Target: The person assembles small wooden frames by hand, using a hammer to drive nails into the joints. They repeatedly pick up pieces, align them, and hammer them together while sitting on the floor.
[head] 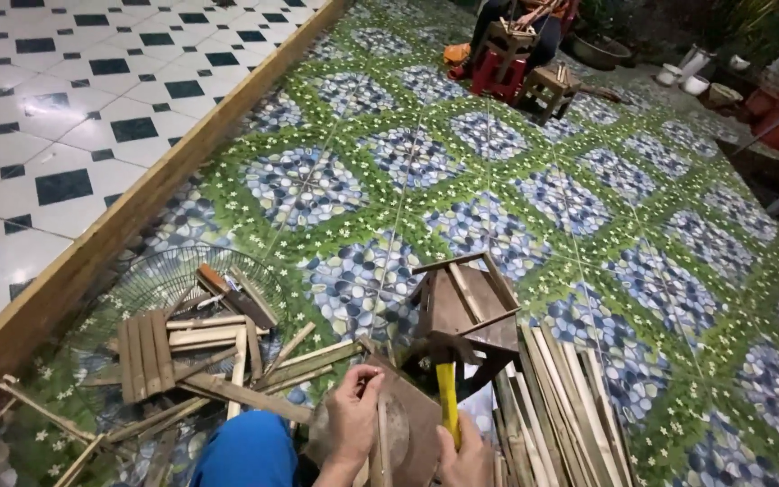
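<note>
Floor: I sit on a patterned tile floor of green leaves, white flowers and blue pebble patches (pixel 588 207); it spreads wide and open ahead of my hands and to their right.
Border: a long pale wooden edge strip (pixel 128 216) runs slantwise well to the left of my grip, and past it lies a white floor with black squares (pixel 65 99).
Far end: well ahead of my hands, a seated person (pixel 525 27) is among small wooden stools (pixel 547 90) and a red plastic stool (pixel 498 77); white pots (pixel 691 72) stand near the right edge.
Slat pile: loose brown bamboo and wood slats (pixel 182 347) lie heaped just left of my left hand, partly over a round wire fan guard (pixel 182 271).
Slat bundle: long pale bamboo strips (pixel 570 397) lie side by side just right of my right hand.
Frame: a small brown wooden stool frame (pixel 466 311) stands tilted just ahead of my hands, close to the hammer head.
Block: a round dark wooden block (pixel 407 433) sits between my hands.
Right hand: my right hand (pixel 466 460) is wrapped closed around the yellow handle of a hammer with a dark metal head (pixel 448 379), held upright.
Left hand: my left hand (pixel 353 419) pinches a thin pale wooden slat (pixel 382 451) upright over the block, fingers closed on it.
Knee: my blue trouser leg (pixel 245 451) is just left of my left hand.
Labels: I can make out no packages or signs.
</note>
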